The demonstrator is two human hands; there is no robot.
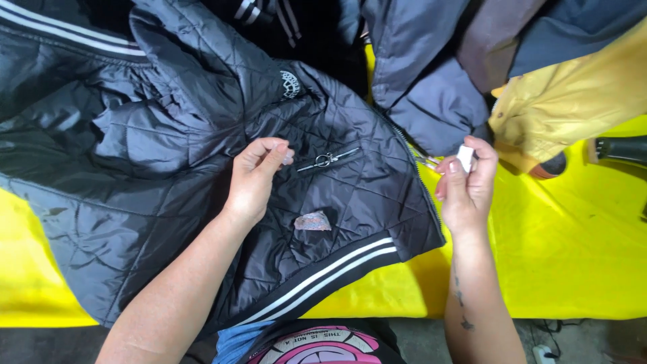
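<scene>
Centrally, black quilted jacket (pixel 202 175) lies spread over the yellow table cover (pixel 573 256), filling the left and middle; its striped hem (pixel 337 269) runs diagonally toward the near edge. Left hand (pixel 256 176) rests on the jacket just left of the zip pocket (pixel 329 160), fingers loosely curled, grasping nothing. Right hand (pixel 466 185) hovers just past the jacket's right zipper edge, fingertips pinched on a small white piece (pixel 465 157). 1 small greyish scrap (pixel 313 221) lies on the jacket between pocket and hem. Far edge crowded: grey puffer jacket (pixel 431 87), yellow garment (pixel 573 94) at the far right corner, dark object (pixel 620 148) at the right edge. Open cover shows right of the right hand down to the near edge, plus a strip at the near left corner.
</scene>
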